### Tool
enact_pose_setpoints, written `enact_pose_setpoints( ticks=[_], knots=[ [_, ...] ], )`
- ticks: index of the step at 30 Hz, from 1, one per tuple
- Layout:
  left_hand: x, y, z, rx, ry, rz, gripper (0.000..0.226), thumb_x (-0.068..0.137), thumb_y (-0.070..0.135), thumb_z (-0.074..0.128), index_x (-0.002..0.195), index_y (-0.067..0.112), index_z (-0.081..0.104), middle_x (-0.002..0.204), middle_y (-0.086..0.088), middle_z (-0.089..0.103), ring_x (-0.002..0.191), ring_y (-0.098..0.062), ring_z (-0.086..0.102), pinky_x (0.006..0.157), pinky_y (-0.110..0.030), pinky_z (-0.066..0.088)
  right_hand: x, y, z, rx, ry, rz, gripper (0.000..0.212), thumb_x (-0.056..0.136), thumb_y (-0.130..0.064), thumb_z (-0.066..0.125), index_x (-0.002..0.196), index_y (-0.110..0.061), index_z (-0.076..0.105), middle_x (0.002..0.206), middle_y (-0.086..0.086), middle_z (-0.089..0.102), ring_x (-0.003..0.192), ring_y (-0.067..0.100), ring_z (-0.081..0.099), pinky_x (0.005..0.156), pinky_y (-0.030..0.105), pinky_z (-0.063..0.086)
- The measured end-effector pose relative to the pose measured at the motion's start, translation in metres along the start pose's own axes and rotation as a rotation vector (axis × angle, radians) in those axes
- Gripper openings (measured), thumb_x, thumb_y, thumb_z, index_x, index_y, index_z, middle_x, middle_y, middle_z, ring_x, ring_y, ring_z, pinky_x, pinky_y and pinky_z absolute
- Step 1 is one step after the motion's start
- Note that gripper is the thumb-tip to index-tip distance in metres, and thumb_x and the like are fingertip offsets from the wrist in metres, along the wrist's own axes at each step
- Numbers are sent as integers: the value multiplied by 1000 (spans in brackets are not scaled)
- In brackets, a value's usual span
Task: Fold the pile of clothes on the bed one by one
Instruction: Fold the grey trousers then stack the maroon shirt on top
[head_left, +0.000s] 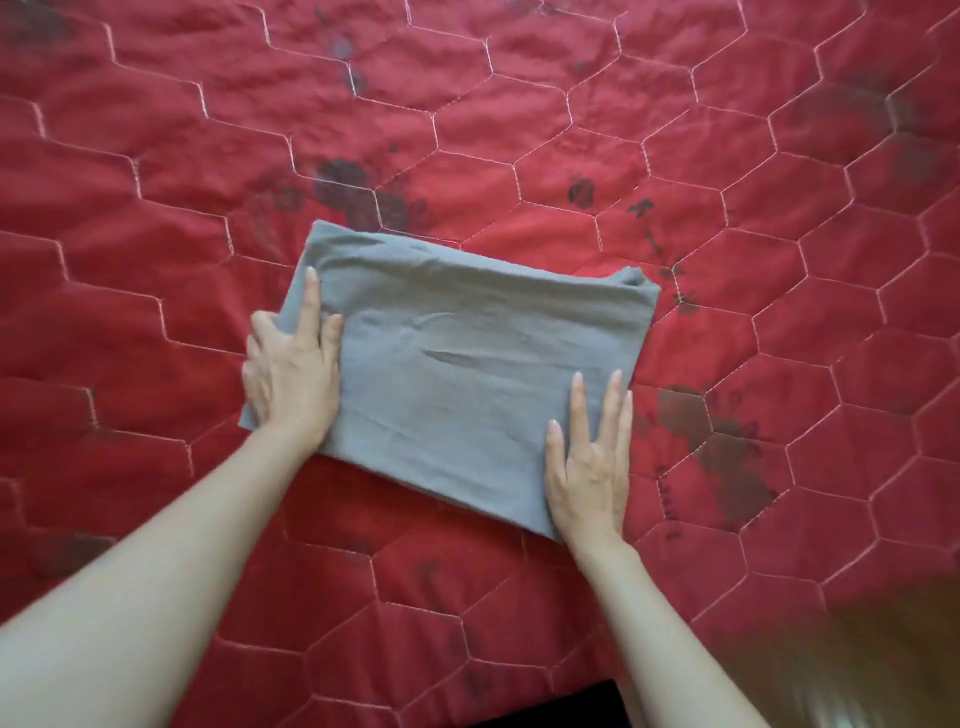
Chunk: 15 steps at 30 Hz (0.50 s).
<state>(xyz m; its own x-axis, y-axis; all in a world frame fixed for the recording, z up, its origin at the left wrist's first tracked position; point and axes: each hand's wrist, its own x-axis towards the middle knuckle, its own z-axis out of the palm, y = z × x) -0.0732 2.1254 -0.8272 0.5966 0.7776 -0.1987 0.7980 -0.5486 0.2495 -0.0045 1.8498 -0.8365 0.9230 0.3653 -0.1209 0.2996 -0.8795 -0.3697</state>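
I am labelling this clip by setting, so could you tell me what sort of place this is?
Most likely a bedroom: a red quilted bedspread fills the view, and both hands, left and right, press flat on a folded grey garment lying on it.

Home bedroom, red quilted bedspread (519, 130), hexagon stitching, dark floral print
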Motion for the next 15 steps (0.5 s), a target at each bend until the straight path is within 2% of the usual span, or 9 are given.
enact_pose_setpoints(
  ticks=[4,6,8,10,12,13,15],
  knots=[
    [-95,-10,7,-88,-31,-278,60,99,43,39,153,34,14,115,-28,40,98,-48,49,83,-54,42,29,20,-12,-121,-97,-207,51,99,-27,45,148,-14,37,157,19,21,144,42,19,116,51,25],
    [-126,-9,10,-120,-55,-349,62,99,40,42,154,30,14,116,-28,40,100,-47,49,84,-54,41,39,25,-17,-201,-131,-289,51,99,-27,47,148,-15,36,157,18,22,144,41,20,115,54,24],
    [-142,-8,12,-66,-43,-348,62,98,35,45,154,25,18,128,-29,39,110,-46,46,92,-55,39,43,21,-18,-288,-127,-314,52,100,-30,43,149,-15,35,158,18,21,145,40,18,116,56,19],
    [-148,-7,15,21,-5,-256,60,98,29,45,153,18,22,149,-28,25,134,-44,31,110,-56,23,38,3,-14,-325,-107,-357,53,100,-34,36,149,-15,35,158,18,20,146,39,15,117,57,14],
    [-145,-1,19,67,8,-42,59,98,26,41,153,16,21,159,-20,9,147,-37,10,117,-53,4,26,-25,-3,-280,-122,-463,53,99,-34,36,149,-17,36,157,17,22,146,37,17,117,57,15],
    [-140,6,21,74,-4,96,58,99,27,37,153,16,20,160,-15,8,148,-33,7,117,-51,1,18,-41,5,-245,-140,-528,52,98,-33,37,148,-17,37,157,17,24,146,36,19,116,57,16],
    [-128,19,28,82,-47,325,57,98,29,33,152,14,22,160,-11,16,148,-29,12,117,-51,4,2,-71,22,-190,-174,-607,54,95,-29,38,147,-15,39,155,15,29,145,32,25,115,58,20]
  ],
)
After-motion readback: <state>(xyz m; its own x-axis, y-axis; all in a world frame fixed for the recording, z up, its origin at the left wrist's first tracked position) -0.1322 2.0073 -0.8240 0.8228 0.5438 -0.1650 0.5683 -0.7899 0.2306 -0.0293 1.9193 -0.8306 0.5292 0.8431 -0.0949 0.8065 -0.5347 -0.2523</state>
